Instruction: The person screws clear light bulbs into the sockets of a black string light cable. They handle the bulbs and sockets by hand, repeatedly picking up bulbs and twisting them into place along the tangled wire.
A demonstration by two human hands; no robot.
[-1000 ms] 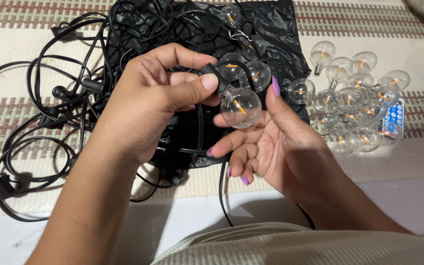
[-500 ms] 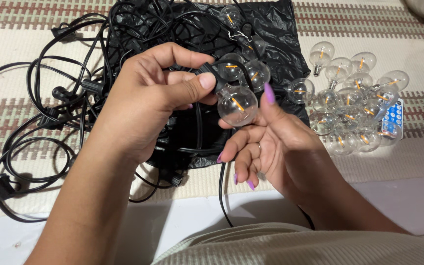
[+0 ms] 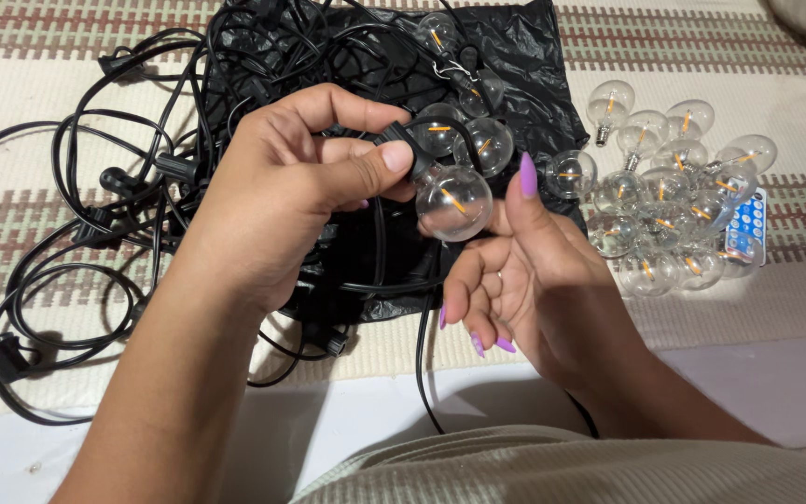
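Two hands meet over a tangle of black string-light cable (image 3: 76, 233) that sprawls across the left of a striped woven mat (image 3: 11, 84). Nearest that tangle, the left hand (image 3: 282, 201) pinches a black lamp socket (image 3: 401, 142) between thumb and forefinger, closed firmly, which looks meant to keep the socket from turning. A clear globe bulb (image 3: 454, 202) sits in that socket, and the right hand (image 3: 524, 280) touches its far side with thumb and fingertips, the other fingers loosely curled; the grip looks light, as for twisting. Behind lies a black plastic bag (image 3: 534, 75). Farther right, loose clear bulbs (image 3: 673, 177) are heaped within reach, half covering a small white remote (image 3: 748, 229). A pale floor edges the mat.
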